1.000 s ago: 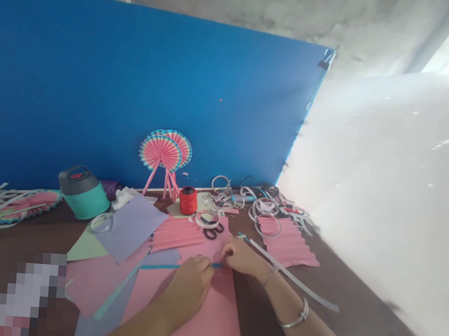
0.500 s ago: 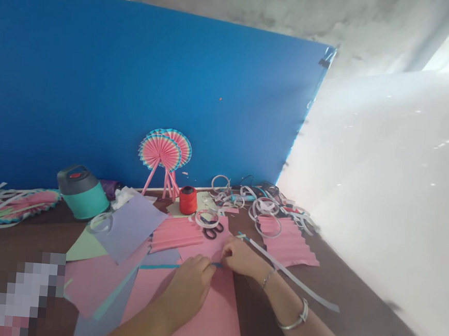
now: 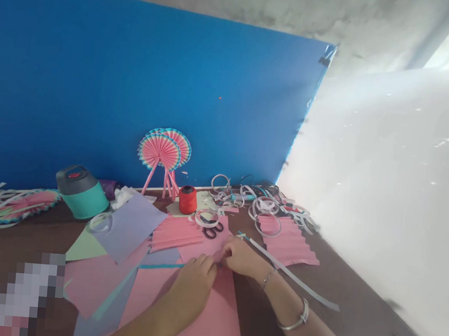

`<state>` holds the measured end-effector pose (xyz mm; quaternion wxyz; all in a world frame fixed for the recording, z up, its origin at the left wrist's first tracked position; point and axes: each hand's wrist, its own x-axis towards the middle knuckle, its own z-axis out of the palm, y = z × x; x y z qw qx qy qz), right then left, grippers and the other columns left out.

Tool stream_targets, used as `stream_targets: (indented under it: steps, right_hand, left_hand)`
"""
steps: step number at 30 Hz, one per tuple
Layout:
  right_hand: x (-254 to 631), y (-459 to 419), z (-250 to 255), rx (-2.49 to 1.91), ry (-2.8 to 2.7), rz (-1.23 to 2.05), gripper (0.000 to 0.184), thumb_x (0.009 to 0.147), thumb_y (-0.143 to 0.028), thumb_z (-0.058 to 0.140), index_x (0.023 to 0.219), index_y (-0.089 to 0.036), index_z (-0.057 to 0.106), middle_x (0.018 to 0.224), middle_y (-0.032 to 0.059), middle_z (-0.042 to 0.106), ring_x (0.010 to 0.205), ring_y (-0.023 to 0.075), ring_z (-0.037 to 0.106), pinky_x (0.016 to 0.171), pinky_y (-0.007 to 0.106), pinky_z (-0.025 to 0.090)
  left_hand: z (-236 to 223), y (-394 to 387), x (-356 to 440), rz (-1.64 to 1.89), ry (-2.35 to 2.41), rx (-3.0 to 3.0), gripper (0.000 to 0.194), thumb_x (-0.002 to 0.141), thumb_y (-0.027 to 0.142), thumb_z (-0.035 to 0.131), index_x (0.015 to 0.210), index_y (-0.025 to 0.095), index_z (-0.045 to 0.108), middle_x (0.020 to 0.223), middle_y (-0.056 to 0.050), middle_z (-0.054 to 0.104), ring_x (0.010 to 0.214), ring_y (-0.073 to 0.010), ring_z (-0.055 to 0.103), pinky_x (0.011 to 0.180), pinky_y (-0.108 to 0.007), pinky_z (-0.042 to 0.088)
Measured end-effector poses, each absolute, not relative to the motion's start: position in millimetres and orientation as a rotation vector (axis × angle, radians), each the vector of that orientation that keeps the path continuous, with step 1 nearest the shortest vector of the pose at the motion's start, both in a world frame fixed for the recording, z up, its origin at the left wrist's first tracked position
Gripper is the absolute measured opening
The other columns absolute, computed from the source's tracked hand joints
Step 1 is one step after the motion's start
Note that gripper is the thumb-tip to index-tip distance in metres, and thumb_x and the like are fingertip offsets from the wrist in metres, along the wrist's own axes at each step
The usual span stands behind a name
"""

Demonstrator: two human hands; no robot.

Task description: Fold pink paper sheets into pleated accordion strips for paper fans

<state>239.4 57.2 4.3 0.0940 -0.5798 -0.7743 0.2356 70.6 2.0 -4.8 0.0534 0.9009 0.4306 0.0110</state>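
A sheet of pink paper [image 3: 213, 312] lies in front of me, with a narrow blue paper strip [image 3: 162, 266] along its far edge. My left hand [image 3: 196, 282] rests on the sheet and strip, its fingers lying over them and pressing down. Beside it, my right hand [image 3: 235, 256] is closed in a pinch at the strip's right end; the fingertips are partly hidden. Just beyond the hands, black-handled scissors [image 3: 212, 232] lie on another pink sheet [image 3: 198, 251], and a roll of white tape [image 3: 207, 218] sits by them.
Pleated pink paper [image 3: 176, 232] lies behind my left hand, more pleated paper [image 3: 289, 240] to the right. A long white strip [image 3: 297, 280] crosses the table. Behind stand a red thread spool [image 3: 187, 200], round paper fans [image 3: 159, 152] and a teal container [image 3: 84, 196]. Loose sheets [image 3: 134, 223] cover the left.
My left hand has shifted very slightly left along the blue strip, covering a little more of it. My right hand stays in place.
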Motion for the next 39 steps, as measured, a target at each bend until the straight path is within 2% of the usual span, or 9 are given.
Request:
stream_targets:
  steps: [6,12,17,22,25,29,31,36,39]
  right_hand:
    - [242,55,14,-1.687,-2.272,0.787,0.012,0.060,-0.009,0.057,0.052,-0.015,0.064,0.069,0.0011,0.063,0.065,0.0121,0.052,0.058,0.022,0.035]
    - [241,54,11,-1.764,-2.291,0.669,0.009,0.058,-0.010,0.058,0.056,-0.015,0.066,0.073,0.0046,0.066,0.070,0.0147,0.054,0.060,0.023,0.035]
    - [244,55,11,-1.738,-2.295,0.733,0.010,0.056,-0.011,0.058,0.047,-0.015,0.061,0.058,0.0012,0.059,0.059,0.0118,0.047,0.052,0.022,0.030]
    - [250,60,5,-1.578,-2.245,0.850,0.016,0.060,-0.010,0.058,0.044,-0.014,0.057,0.055,-0.0019,0.054,0.056,0.0093,0.042,0.050,0.021,0.029]
    - [250,60,5,-1.486,-2.196,0.863,0.013,0.063,-0.011,0.059,0.051,-0.015,0.062,0.062,-0.0021,0.054,0.059,0.0098,0.045,0.052,0.021,0.031]
    - [248,58,12,-1.327,-2.135,0.784,0.010,0.063,-0.008,0.060,0.057,-0.016,0.063,0.078,0.0010,0.057,0.073,0.0130,0.053,0.062,0.022,0.038]
    - [247,57,14,-1.265,-2.114,0.807,0.009,0.064,-0.009,0.060,0.059,-0.016,0.063,0.083,0.0017,0.057,0.076,0.0130,0.054,0.062,0.021,0.039]
    - [248,63,7,-1.209,-2.056,0.813,0.014,0.076,-0.018,0.057,0.063,-0.017,0.064,0.082,0.0022,0.059,0.070,0.0118,0.054,0.059,0.021,0.040]
    - [247,72,-5,-1.238,-2.002,0.650,0.023,0.086,-0.020,0.047,0.077,-0.017,0.068,0.081,0.0044,0.065,0.077,0.0151,0.058,0.071,0.025,0.043]
  left_hand:
    - [-9,2,70,0.014,1.316,2.756,0.035,0.082,0.003,0.039,0.110,0.015,0.057,0.105,-0.011,0.059,0.094,-0.0255,0.054,0.082,-0.040,0.043]
    - [-3,1,72,-0.013,1.318,2.730,0.038,0.081,0.002,0.039,0.112,0.013,0.057,0.109,-0.011,0.060,0.097,-0.0252,0.054,0.086,-0.039,0.043]
    - [-5,0,71,0.053,1.338,2.726,0.037,0.080,0.002,0.038,0.109,0.014,0.059,0.105,-0.012,0.061,0.095,-0.0252,0.056,0.085,-0.040,0.045]
    - [-28,1,62,0.243,1.350,2.757,0.051,0.081,0.004,0.037,0.131,0.013,0.046,0.113,-0.014,0.061,0.104,-0.0269,0.055,0.090,-0.042,0.044]
    - [-42,5,59,0.467,1.415,2.689,0.049,0.086,0.011,0.036,0.134,0.014,0.042,0.118,-0.014,0.059,0.109,-0.0271,0.054,0.090,-0.042,0.045]
    - [-47,16,59,0.860,1.564,2.530,0.037,0.090,0.021,0.037,0.124,0.018,0.051,0.121,-0.012,0.058,0.115,-0.0280,0.050,0.095,-0.045,0.041]
    - [-44,21,60,0.943,1.571,2.440,0.033,0.091,0.023,0.037,0.117,0.020,0.056,0.119,-0.010,0.059,0.114,-0.0269,0.050,0.094,-0.045,0.041]
    - [-33,28,58,0.885,1.514,2.226,0.025,0.090,0.024,0.040,0.081,0.023,0.063,0.086,-0.002,0.067,0.088,-0.0205,0.060,0.082,-0.037,0.043]
    - [-32,30,55,0.978,1.566,2.134,0.021,0.086,0.025,0.045,0.077,0.022,0.063,0.081,-0.002,0.068,0.083,-0.0213,0.061,0.081,-0.038,0.043]
